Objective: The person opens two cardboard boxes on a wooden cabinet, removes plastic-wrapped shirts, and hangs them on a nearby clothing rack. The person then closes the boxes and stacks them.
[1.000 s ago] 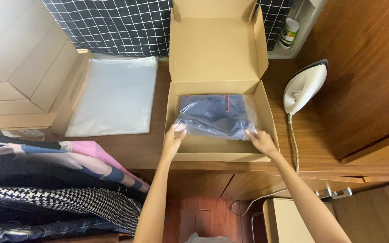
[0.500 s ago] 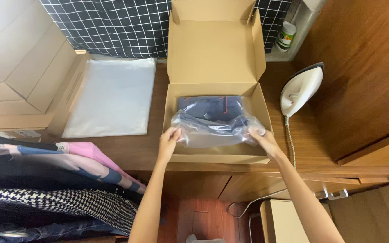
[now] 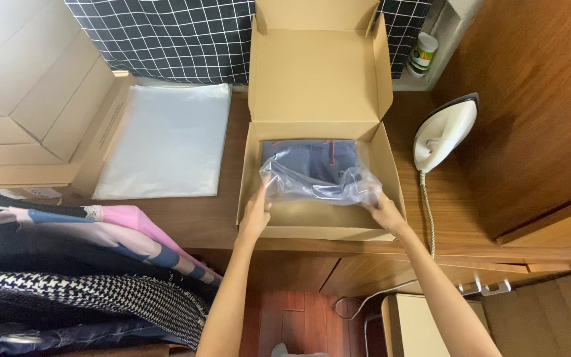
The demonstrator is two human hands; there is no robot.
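The open cardboard box (image 3: 322, 165) sits on the wooden tabletop (image 3: 219, 218) and serves as the reference for all positions below. Its lid stands raised at the far side.

Inside the box, toward its far half, lies a folded dark garment in a clear plastic bag (image 3: 315, 172). The loose near end of the bag is crumpled and lifted off the box floor.

Left hand (image 3: 257, 210): forearm extends straight up from the near edge of the view; the hand reaches over the box's near wall at its left corner. Fingers are pressed together and pinch the bag's near-left edge.

Right hand (image 3: 384, 210): forearm enters diagonally from the lower right; the hand crosses the box's near-right corner. Fingers close on the bag's near-right edge; individual fingertip positions cannot be told behind the plastic.

Left of the box: a flat stack of clear plastic bags (image 3: 163, 142) on the tabletop. Right of the box: a white clothes iron (image 3: 444, 131), standing on end, its cord trailing toward the near edge. Left of and nearer than the box: hanging garments (image 3: 80, 264).
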